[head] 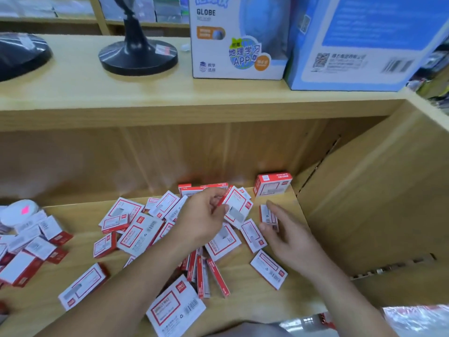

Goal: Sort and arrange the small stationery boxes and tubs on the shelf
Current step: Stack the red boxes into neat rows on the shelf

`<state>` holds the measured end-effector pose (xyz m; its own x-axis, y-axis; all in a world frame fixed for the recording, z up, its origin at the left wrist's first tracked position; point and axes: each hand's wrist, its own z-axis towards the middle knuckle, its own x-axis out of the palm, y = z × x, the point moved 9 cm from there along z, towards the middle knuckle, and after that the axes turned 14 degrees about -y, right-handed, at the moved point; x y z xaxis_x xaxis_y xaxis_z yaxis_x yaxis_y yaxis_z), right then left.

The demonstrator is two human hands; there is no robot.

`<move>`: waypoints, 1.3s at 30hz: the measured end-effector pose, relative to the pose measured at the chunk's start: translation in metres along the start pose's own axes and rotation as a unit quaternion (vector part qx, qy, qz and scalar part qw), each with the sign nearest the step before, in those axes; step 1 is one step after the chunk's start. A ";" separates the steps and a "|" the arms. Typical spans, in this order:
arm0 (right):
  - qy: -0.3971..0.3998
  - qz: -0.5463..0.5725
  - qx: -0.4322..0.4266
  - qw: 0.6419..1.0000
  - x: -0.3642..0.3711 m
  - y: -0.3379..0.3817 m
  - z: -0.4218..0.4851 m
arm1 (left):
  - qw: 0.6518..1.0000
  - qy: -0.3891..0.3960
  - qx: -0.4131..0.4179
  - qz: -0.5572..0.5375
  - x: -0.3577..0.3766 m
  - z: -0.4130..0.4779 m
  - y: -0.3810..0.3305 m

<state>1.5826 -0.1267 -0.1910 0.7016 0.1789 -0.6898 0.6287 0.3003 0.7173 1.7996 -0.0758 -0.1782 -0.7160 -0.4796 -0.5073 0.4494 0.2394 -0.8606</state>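
Boxes (136, 229) in red and white lie scattered over the shelf (243, 288), left of and in front of the upright carton (272, 184). Left hand (206, 215) pinches a tilted box (237, 207) just left of that carton, probably to read its face. Right hand (284, 234) pinches a narrower box (268, 216) on edge below the carton, likely for lining up beside it.

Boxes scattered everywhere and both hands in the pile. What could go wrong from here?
1. The left hand only pinches its box by an edge; it might slip and drop among the loose boxes.
2. The box nearest the front edge lies right beside the left forearm; a sweep could push it off.
3. The right hand works just in front of the upright box at the back and could knock it over.
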 end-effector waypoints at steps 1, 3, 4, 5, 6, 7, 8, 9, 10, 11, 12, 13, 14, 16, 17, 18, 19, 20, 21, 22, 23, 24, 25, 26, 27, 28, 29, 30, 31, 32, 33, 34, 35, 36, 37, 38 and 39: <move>0.009 -0.016 0.003 1.000 0.003 0.001 -0.001 | 1.000 -0.007 -0.006 0.000 -0.002 0.001 0.003; -0.029 -0.016 -0.007 0.999 -0.003 0.005 0.000 | 1.000 -0.022 -0.016 -0.001 -0.006 0.002 0.005; -0.061 -0.017 -0.010 0.998 -0.009 0.005 0.002 | 0.999 -0.024 -0.024 -0.019 -0.007 0.003 0.005; -0.090 -0.012 -0.007 0.996 -0.016 0.006 0.005 | 0.998 -0.021 -0.029 -0.043 -0.006 0.004 0.001; -0.106 0.011 0.003 0.994 -0.020 0.006 0.009 | 0.997 -0.013 -0.031 -0.064 -0.004 0.004 -0.005; -0.107 0.056 0.022 0.992 -0.023 0.008 0.016 | 0.996 0.002 -0.032 -0.086 0.001 0.004 -0.013; -0.091 0.108 0.051 0.989 -0.021 0.009 0.023 | 0.994 0.024 -0.032 -0.106 0.007 0.002 -0.022; -0.070 0.147 0.077 0.984 -0.017 0.013 0.029 | 0.991 0.044 -0.027 -0.120 0.013 0.000 -0.031; -0.062 0.178 0.095 0.978 -0.016 0.016 0.035 | 0.990 0.057 -0.014 -0.125 0.017 -0.001 -0.038; -0.077 0.205 0.114 0.969 -0.019 0.017 0.039 | 0.991 0.058 0.012 -0.118 0.018 -0.001 -0.043; -0.104 0.241 0.132 0.956 -0.024 0.016 0.041 | 0.994 0.041 0.069 -0.074 0.015 0.004 -0.047; -0.133 0.269 0.149 0.942 -0.030 0.011 0.041 | 0.988 0.014 0.153 0.010 0.010 0.009 -0.051; -0.156 0.286 0.163 0.931 -0.033 0.006 0.040 | 0.964 -0.003 0.237 0.120 0.011 0.015 -0.053; -0.177 0.300 0.181 0.920 -0.038 0.002 0.037 | 0.902 0.032 0.325 0.282 0.029 0.025 -0.048; -0.178 0.303 0.182 0.918 -0.039 0.002 0.037 | 0.880 0.066 0.339 0.325 0.042 0.028 -0.042; -0.177 0.305 0.182 0.918 -0.040 0.004 0.037 | 0.861 0.097 0.351 0.355 0.054 0.026 -0.039; -0.175 0.302 0.177 0.920 -0.041 0.006 0.037 | 0.844 0.117 0.360 0.381 0.065 0.022 -0.035; -0.173 0.299 0.175 0.922 -0.042 0.008 0.038 | 0.833 0.122 0.364 0.399 0.072 0.018 -0.032; -0.171 0.293 0.170 0.925 -0.043 0.011 0.039 | 0.829 0.119 0.361 0.410 0.074 0.016 -0.029; -0.174 0.288 0.171 0.926 -0.045 0.013 0.039 | 0.830 0.118 0.357 0.412 0.072 0.014 -0.027; -0.176 0.281 0.172 0.928 -0.046 0.013 0.041 | 0.831 0.115 0.357 0.411 0.067 0.012 -0.026; -0.173 0.273 0.174 0.930 -0.045 0.013 0.042 | 0.832 0.109 0.359 0.409 0.061 0.012 -0.025; -0.164 0.263 0.174 0.935 -0.044 0.013 0.044 | 0.833 0.101 0.365 0.404 0.054 0.012 -0.023; -0.153 0.253 0.171 0.940 -0.041 0.015 0.047 | 0.832 0.093 0.371 0.401 0.047 0.012 -0.021; -0.140 0.240 0.160 0.947 -0.039 0.019 0.050 | 0.831 0.086 0.377 0.401 0.041 0.013 -0.017; -0.128 0.221 0.144 0.956 -0.035 0.024 0.053 | 0.829 0.082 0.379 0.403 0.035 0.013 -0.015; -0.116 0.201 0.121 0.965 -0.032 0.031 0.056 | 0.830 0.082 0.376 0.404 0.029 0.014 -0.011; -0.106 0.181 0.094 0.973 -0.029 0.039 0.059 | 0.836 0.084 0.368 0.399 0.025 0.015 -0.009; -0.096 0.167 0.063 0.979 -0.026 0.048 0.061 | 0.849 0.084 0.353 0.383 0.020 0.019 -0.008; -0.087 0.149 0.031 0.985 -0.023 0.058 0.063 | 0.875 0.072 0.329 0.346 0.012 0.023 -0.010; -0.080 0.132 0.000 0.988 -0.019 0.065 0.065 | 0.906 0.048 0.304 0.291 0.002 0.026 -0.016; -0.079 0.114 -0.025 0.990 -0.016 0.070 0.068 | 0.929 0.015 0.284 0.237 -0.007 0.029 -0.021; -0.079 0.104 -0.040 0.991 -0.012 0.073 0.070 | 0.942 -0.014 0.272 0.195 -0.014 0.031 -0.027; -0.076 0.101 -0.043 0.991 -0.007 0.073 0.072 | 0.948 -0.026 0.267 0.169 -0.017 0.032 -0.033; -0.075 0.098 -0.045 0.991 -0.003 0.074 0.072 | 0.950 -0.026 0.267 0.158 -0.015 0.032 -0.036; -0.081 0.085 -0.046 0.992 0.000 0.072 0.073 | 0.949 -0.024 0.268 0.164 -0.011 0.031 -0.039; -0.100 0.060 -0.051 0.992 0.000 0.071 0.074 | 0.946 -0.024 0.267 0.184 -0.007 0.033 -0.039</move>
<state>1.6520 -0.1744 -0.1323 0.8276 0.0333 -0.5603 0.5072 0.3834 0.7719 1.8048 -0.1093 -0.1398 -0.4395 -0.4881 -0.7540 0.8779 -0.0559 -0.4755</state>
